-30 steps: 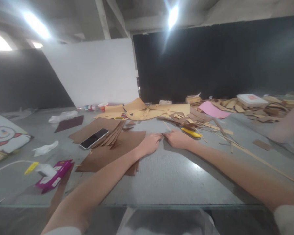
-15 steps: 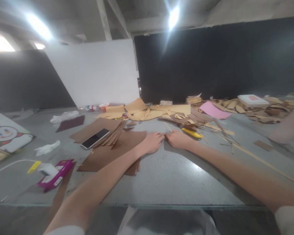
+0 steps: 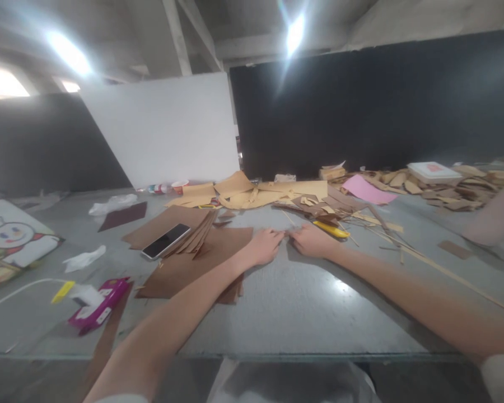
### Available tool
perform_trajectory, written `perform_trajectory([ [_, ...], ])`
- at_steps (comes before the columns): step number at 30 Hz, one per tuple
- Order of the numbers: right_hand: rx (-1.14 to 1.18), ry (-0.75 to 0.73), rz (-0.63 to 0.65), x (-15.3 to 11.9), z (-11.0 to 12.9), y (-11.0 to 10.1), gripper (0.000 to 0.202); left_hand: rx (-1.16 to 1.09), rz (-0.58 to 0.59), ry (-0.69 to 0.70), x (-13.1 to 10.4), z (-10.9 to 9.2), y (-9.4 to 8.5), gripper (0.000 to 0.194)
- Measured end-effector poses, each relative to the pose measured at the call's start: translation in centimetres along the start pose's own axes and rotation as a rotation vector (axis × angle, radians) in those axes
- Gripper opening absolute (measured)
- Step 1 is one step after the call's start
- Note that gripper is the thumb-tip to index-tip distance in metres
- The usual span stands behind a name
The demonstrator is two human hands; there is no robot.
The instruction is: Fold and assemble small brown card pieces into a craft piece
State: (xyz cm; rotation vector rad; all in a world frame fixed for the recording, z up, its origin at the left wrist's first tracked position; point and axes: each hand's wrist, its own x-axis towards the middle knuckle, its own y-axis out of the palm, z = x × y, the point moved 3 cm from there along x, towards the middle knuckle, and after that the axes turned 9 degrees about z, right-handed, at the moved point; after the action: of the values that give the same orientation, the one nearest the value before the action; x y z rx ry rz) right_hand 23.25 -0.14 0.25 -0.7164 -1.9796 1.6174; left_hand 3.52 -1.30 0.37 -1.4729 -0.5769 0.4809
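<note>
My left hand (image 3: 269,246) rests low over the table at the right edge of a brown sheet stack (image 3: 172,274), its fingers curled together. Facing it, my right hand (image 3: 311,242) is closed too, fingertips pointing left. A small gap separates the two sets of fingertips, and whatever they pinch is too small to make out. Just beyond them lies a thin pale strip (image 3: 288,217). A yellow utility knife (image 3: 331,229) lies right beside my right hand, touching none of its visible fingers.
A phone (image 3: 166,240) lies on brown sheets at left. Nearer stands a magenta wipes pack (image 3: 98,307). Tan sheets (image 3: 273,193) and brown scraps (image 3: 315,210) spread along the back, with a pink sheet (image 3: 367,189) and a white box (image 3: 433,172) at right.
The fingertips, close together before, are now slightly farther apart. The whole view has shifted a little; the things on the table stay where they were.
</note>
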Motion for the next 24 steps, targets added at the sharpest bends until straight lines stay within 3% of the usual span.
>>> perform_trajectory([
  [16,0.054,0.172,-0.04,-0.1,-0.8,0.6,0.034,-0.104,-0.006,-0.043,-0.4,0.0,-0.1,0.049],
  [24,0.256,0.236,-0.124,0.0,-2.0,1.3,0.038,-0.154,-0.009,-0.042,-0.5,0.0,-0.1,0.034],
])
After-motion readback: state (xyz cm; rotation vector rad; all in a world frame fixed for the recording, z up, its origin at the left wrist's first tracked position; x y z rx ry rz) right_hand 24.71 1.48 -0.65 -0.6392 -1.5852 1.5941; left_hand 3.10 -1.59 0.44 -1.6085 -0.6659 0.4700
